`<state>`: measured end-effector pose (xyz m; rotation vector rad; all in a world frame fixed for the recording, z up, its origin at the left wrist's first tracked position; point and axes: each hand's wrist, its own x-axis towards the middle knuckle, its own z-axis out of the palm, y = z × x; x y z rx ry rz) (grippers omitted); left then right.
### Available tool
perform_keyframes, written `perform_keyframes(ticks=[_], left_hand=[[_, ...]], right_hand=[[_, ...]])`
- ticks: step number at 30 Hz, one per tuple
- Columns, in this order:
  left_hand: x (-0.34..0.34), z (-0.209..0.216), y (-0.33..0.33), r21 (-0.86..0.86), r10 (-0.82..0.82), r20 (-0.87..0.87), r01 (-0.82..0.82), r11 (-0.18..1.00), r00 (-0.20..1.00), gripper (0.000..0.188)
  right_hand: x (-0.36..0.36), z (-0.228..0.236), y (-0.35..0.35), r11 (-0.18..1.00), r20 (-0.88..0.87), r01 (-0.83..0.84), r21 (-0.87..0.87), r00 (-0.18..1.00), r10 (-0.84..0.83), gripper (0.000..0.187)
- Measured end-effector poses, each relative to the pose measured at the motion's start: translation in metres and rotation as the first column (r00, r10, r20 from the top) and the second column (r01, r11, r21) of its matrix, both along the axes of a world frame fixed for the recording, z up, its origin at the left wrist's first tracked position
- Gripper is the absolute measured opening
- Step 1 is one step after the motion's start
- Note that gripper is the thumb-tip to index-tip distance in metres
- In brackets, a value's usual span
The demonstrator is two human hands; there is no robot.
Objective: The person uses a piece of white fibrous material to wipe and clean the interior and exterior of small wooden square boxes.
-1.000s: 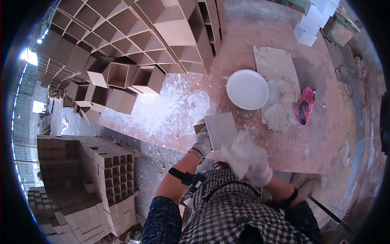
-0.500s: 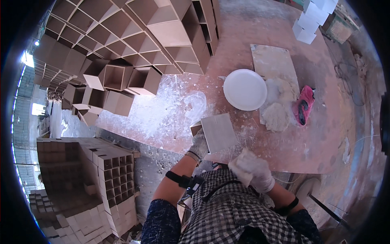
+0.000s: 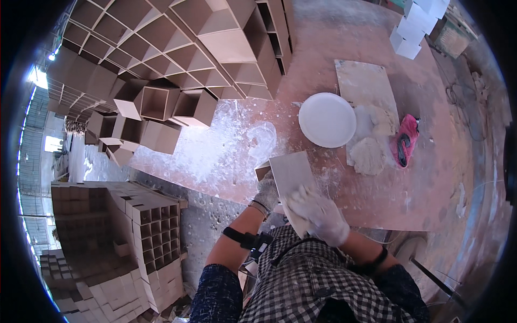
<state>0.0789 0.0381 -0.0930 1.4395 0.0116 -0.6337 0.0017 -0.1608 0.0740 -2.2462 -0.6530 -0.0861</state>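
Observation:
A greyish-brown open-ended box [image 3: 292,168] is held tilted in front of my apron, at the near edge of the table. My gloved left hand [image 3: 267,192] grips it by its left side, with part of the fingers hidden inside or behind the box. Across its broad upper face lies my gloved right hand [image 3: 327,222], pressing a pale cloth [image 3: 298,203] against the surface. Motion blurs the right fingers and the cloth a little.
A white round dish [image 3: 327,119] stands beside a board [image 3: 361,81] bearing pale rags [image 3: 369,156]. A pink cloth bundle [image 3: 405,141] lies to their right. Many brown boxes [image 3: 194,106] are stacked far left, more [image 3: 156,231] near left. White powder covers part of the tabletop [image 3: 204,156].
My right hand has moved left and up with the cloth, from beside the box onto its face. The box has tilted, and its broad face now reaches toward my apron.

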Motion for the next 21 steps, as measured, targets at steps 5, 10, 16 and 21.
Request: perform_keyframes(ticks=[5, 10, 16, 21], left_hand=[[-0.005, 0.026, -0.009, -0.065, 0.117, -0.223, -0.134, 0.989, 0.968, 0.035], [-0.004, -0.060, 0.016, -0.051, 0.011, 0.488, 0.016, 0.999, 0.873, 0.034], [-0.007, -0.050, 0.016, 0.452, -0.163, 0.300, 0.010, 0.892, 0.940, 0.035], [0.000, 0.073, -0.026, -0.102, 0.236, -0.421, -0.304, 0.947, 0.876, 0.034]], right_hand=[[-0.002, 0.005, -0.024, 0.985, -0.126, -0.009, 0.173, 0.991, 0.031, 0.037], [0.085, -0.006, -0.012, 0.963, 0.125, 0.182, 0.200, 0.970, -0.209, 0.042], [0.045, -0.008, -0.003, 0.936, 0.122, -0.043, -0.349, 0.988, 0.091, 0.059], [-0.035, -0.020, -0.040, 0.996, -0.092, -0.078, -0.035, 0.993, 0.074, 0.040]])
